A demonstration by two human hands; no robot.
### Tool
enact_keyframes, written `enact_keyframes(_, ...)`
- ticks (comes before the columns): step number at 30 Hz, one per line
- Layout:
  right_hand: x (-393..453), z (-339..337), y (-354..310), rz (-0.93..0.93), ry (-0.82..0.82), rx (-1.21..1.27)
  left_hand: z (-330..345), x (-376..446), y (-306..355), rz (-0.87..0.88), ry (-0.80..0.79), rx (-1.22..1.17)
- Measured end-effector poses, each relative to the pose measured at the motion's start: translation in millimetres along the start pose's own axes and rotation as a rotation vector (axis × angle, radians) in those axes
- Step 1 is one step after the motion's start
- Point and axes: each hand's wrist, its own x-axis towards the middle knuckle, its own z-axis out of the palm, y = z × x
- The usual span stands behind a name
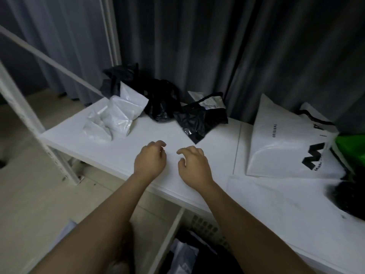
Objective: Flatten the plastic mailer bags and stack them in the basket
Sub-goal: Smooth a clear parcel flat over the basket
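Mailers: crumpled white bag (116, 117), black bags (199, 117) along bench's far edge
Hands: left (150, 161), right (194, 165) over bare bench (122, 153), fingers loosely curled, holding nothing
Room: grey curtain (217, 46) behind

The person is wearing nothing on the left hand (150, 162), the right hand (194, 165) or either forearm: no sleeves, gloves or jewellery.

The white mailer bag (276, 139) reads "ORIGINAL", a large "M", and "Made".
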Motion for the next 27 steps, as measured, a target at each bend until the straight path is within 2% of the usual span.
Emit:
enact_keyframes(8, 54.1, 47.3, -47.9, -0.034, -0.078, 0.103, -39.7, 45.0, -77.3, -0.180, 0.159, 0.103)
enact_keyframes(11, 71.7, 64.7, -60.0, -0.045, -0.095, 0.114, -45.8, 62.0, -108.7, -0.182, 0.182, 0.213)
enact_keyframes(14, 83.8, 75.3, -65.5, -0.055, -0.115, 0.117, -43.8, 76.7, -131.4, -0.144, 0.161, 0.374)
enact_keyframes(20, 105.9, 98.1, -71.1, -0.053, -0.138, 0.150, -41.3, 104.8, -165.9, -0.265, -0.026, 0.712)
enact_keyframes(27, 100.8, 99.9, -64.4, -0.056, -0.145, 0.163, -43.7, 100.0, -161.6, -0.150, 0.059, 0.926)
